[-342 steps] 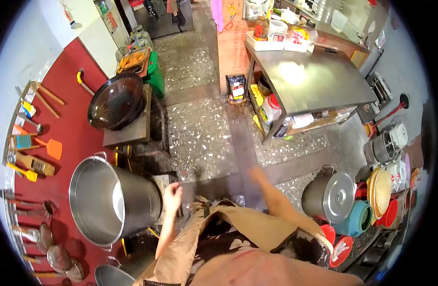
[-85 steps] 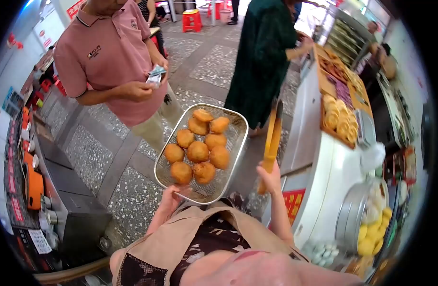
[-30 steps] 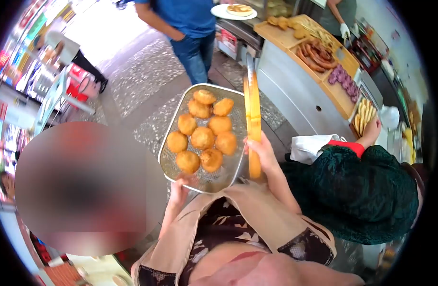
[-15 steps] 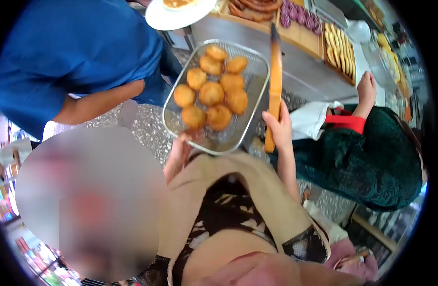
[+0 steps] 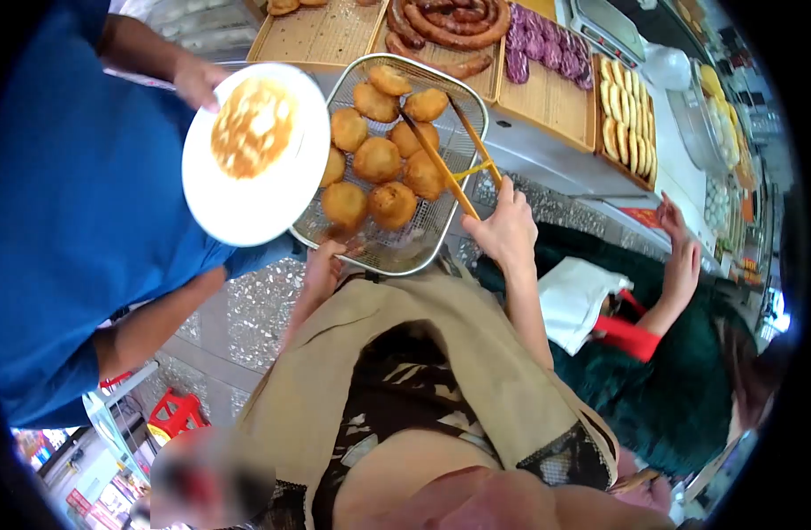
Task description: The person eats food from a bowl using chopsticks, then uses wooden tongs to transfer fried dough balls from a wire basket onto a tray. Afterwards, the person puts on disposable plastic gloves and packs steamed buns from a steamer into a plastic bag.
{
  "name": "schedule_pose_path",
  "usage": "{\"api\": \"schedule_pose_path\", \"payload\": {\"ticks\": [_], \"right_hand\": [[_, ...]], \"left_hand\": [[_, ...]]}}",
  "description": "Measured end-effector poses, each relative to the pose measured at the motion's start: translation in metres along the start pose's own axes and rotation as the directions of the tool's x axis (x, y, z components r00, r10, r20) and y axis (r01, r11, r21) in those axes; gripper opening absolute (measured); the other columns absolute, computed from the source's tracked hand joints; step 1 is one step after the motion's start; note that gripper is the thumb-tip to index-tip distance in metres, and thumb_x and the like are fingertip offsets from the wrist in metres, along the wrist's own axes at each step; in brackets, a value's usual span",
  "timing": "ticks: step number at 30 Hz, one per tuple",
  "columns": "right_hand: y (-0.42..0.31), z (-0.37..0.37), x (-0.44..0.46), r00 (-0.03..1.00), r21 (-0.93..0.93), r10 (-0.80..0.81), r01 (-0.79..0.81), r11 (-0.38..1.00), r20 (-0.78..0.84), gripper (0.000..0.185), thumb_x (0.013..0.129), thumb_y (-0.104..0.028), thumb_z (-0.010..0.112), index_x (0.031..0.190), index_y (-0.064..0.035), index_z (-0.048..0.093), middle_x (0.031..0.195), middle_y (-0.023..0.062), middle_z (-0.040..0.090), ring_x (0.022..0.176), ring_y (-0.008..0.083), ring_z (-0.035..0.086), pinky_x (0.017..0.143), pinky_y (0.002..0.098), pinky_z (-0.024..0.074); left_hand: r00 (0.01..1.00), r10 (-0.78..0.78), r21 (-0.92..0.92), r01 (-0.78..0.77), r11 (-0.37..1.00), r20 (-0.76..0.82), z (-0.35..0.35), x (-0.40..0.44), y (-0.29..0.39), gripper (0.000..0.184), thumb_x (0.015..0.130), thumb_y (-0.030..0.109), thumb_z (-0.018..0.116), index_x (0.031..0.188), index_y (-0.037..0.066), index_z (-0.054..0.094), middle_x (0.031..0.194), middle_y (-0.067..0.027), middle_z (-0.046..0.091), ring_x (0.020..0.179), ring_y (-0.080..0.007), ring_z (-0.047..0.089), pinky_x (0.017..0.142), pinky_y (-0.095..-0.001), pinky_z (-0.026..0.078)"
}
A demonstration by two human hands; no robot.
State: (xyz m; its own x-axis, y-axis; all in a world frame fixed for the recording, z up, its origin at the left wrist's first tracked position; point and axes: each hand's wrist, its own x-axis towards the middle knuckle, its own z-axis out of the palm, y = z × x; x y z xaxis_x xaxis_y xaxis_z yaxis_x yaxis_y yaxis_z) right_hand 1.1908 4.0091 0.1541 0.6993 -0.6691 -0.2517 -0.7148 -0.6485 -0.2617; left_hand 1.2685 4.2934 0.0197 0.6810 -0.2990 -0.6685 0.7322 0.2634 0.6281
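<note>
At the left, another person's hand (image 5: 198, 81) holds a white plate (image 5: 277, 205) of flat food (image 5: 251, 132) beside the wire basket (image 5: 409, 252). The left hand (image 5: 322, 267) grips the basket's near-left edge, wrist low by the apron (image 5: 326, 349), carrying it in front of the body. The fried rounds (image 5: 376, 160) are gathered in the basket; none shows on the plate, and I judge that none has been lifted out. Farther right, the right hand (image 5: 509, 231) clasps the tongs (image 5: 440, 165) near their joined end, forearm reaching up, tips slanting over the basket. The tips are spread about one far round — whether they touch it, I cannot tell. Beyond, the counter (image 5: 675, 194) bears sausages (image 5: 463, 37), purple pieces (image 5: 547, 44) and long pale pieces (image 5: 626, 115), while a slatted tray (image 5: 322, 35) at its left end shows mostly bare slats.
</note>
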Motion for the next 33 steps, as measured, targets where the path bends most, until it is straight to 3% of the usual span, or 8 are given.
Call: {"api": "schedule_pose_path", "payload": {"ticks": [8, 10, 18, 24, 28, 30, 31, 33], "right_hand": [[-0.003, -0.044, 0.170, 0.952, 0.171, -0.271, 0.246, 0.954, 0.144, 0.072, 0.060, -0.029, 0.072, 0.118, 0.0026, 0.043, 0.094, 0.0201, 0.057, 0.086, 0.0353, 0.057, 0.075, 0.0418, 0.0470], [-0.013, -0.057, 0.202, 0.909, 0.476, -0.326, 0.173, 0.862, 0.259, 0.079, 0.060, -0.029, 0.072, 0.125, 0.0030, 0.040, 0.099, 0.0198, 0.058, 0.088, 0.0341, 0.058, 0.075, 0.0411, 0.0468], [-0.080, -0.076, 0.261, 0.842, -0.115, -0.486, 0.521, 0.846, 0.235, 0.085, 0.060, -0.029, 0.072, 0.130, -0.0004, 0.032, 0.112, 0.0226, 0.047, 0.104, 0.0379, 0.048, 0.088, 0.0434, 0.0417], [-0.110, -0.061, 0.293, 0.757, -0.136, -0.631, 0.652, 0.746, 0.168, 0.081, 0.059, -0.028, 0.071, 0.127, 0.0002, 0.034, 0.102, 0.0195, 0.052, 0.095, 0.0377, 0.053, 0.081, 0.0426, 0.0459], [-0.121, -0.068, 0.323, 0.739, 0.099, -0.621, 0.620, 0.779, 0.262, 0.069, 0.062, -0.022, 0.070, 0.121, 0.0031, 0.045, 0.104, 0.0180, 0.057, 0.094, 0.0297, 0.057, 0.082, 0.0363, 0.0457], [-0.110, -0.061, 0.346, 0.651, 0.622, -0.466, -0.012, 0.783, 0.599, 0.068, 0.064, -0.025, 0.071, 0.120, 0.0033, 0.046, 0.101, 0.0122, 0.058, 0.091, 0.0196, 0.057, 0.081, 0.0308, 0.0446], [-0.113, -0.071, 0.355, 0.551, 0.575, -0.417, -0.143, 0.806, 0.722, 0.071, 0.065, -0.026, 0.073, 0.123, 0.0032, 0.044, 0.097, 0.0079, 0.057, 0.090, 0.0140, 0.053, 0.080, 0.0264, 0.0429], [-0.127, -0.083, 0.341, 0.649, 0.516, -0.418, 0.045, 0.856, 0.636, 0.073, 0.064, -0.027, 0.073, 0.124, 0.0031, 0.044, 0.099, 0.0105, 0.058, 0.090, 0.0166, 0.054, 0.080, 0.0279, 0.0434]], "left_hand": [[0.984, -0.033, -0.284, -0.018, 0.959, -0.174, 0.078, 0.032, 0.025, 0.047, 0.069, -0.002, 0.053, 0.115, -0.004, 0.044, 0.099, -0.0130, 0.057, 0.092, -0.0268, 0.059, 0.082, -0.0411, 0.052], [0.990, 0.035, -0.295, -0.075, 0.952, -0.139, 0.098, 0.037, 0.038, 0.049, 0.070, -0.002, 0.052, 0.118, -0.003, 0.042, 0.104, -0.0135, 0.056, 0.094, -0.0263, 0.058, 0.083, -0.0407, 0.051], [0.944, 0.187, -0.244, -0.255, 0.936, -0.271, 0.136, 0.048, 0.075, 0.059, 0.068, 0.002, 0.053, 0.126, -0.001, 0.040, 0.119, -0.0120, 0.052, 0.106, -0.0252, 0.053, 0.090, -0.0379, 0.045], [0.902, 0.198, -0.277, -0.318, 0.907, -0.384, 0.141, 0.058, 0.099, 0.057, 0.069, 0.001, 0.053, 0.124, -0.002, 0.038, 0.112, -0.0144, 0.053, 0.099, -0.0255, 0.056, 0.086, -0.0376, 0.047], [0.909, 0.188, -0.288, -0.306, 0.908, -0.372, 0.125, 0.071, 0.110, 0.057, 0.069, 0.001, 0.054, 0.124, -0.002, 0.039, 0.112, -0.0122, 0.053, 0.101, -0.0238, 0.054, 0.088, -0.0356, 0.045], [0.921, 0.235, -0.274, -0.324, 0.905, -0.311, 0.114, 0.077, 0.114, 0.055, 0.069, 0.002, 0.053, 0.122, -0.003, 0.041, 0.111, -0.0116, 0.054, 0.099, -0.0233, 0.055, 0.088, -0.0347, 0.045], [0.915, 0.249, -0.271, -0.339, 0.901, -0.318, 0.124, 0.076, 0.126, 0.054, 0.069, 0.003, 0.053, 0.121, -0.003, 0.042, 0.112, -0.0118, 0.054, 0.100, -0.0232, 0.056, 0.088, -0.0343, 0.045], [0.921, 0.242, -0.289, -0.332, 0.898, -0.306, 0.126, 0.080, 0.134, 0.054, 0.069, 0.003, 0.053, 0.122, -0.003, 0.042, 0.113, -0.0120, 0.054, 0.101, -0.0234, 0.055, 0.088, -0.0343, 0.045]]}}
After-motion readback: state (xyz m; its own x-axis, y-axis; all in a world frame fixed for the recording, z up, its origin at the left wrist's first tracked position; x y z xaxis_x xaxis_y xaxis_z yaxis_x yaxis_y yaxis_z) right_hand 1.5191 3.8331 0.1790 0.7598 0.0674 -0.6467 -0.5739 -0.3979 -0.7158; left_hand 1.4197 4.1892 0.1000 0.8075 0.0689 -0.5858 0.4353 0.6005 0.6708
